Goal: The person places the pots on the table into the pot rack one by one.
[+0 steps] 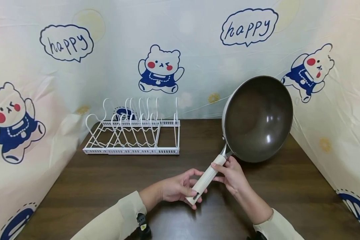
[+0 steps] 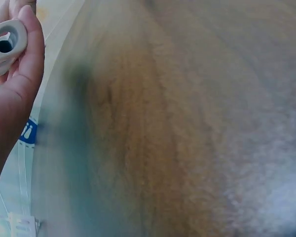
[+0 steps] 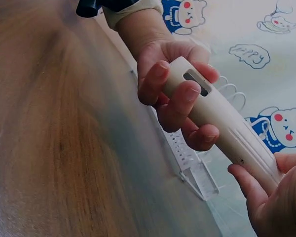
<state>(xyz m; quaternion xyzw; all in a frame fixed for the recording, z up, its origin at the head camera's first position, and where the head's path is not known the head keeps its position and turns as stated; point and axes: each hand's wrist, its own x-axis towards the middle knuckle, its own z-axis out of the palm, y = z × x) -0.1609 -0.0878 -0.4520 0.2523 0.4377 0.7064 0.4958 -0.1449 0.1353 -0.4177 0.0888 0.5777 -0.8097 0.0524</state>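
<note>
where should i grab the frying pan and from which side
Probably by the pale handle, from the near side: it slants toward the person and looks slim enough for fingers to wrap, unlike the wide, deep bowl. The right hand holds it nearer the bowl than the left hand.

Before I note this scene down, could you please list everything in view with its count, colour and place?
Pan: one, dark brown inside, tilted, right of the rack
Handle: one, cream, on the pan, between the hands
Rack: one, white, on the table's far left part
Table: one, dark brown, beneath the rack
Backdrop: pale, printed, behind and at both sides
Bear prints: three large ones in the head view, blue clothes, red cheeks; other prints show partly
"Happy" bubbles: two in the head view, blue outlines, backdrop's upper part
Left hand: one, gripping the handle's end
Right hand: one, gripping the handle nearer the pan
Sleeves: two, cream, on the forearms
</note>
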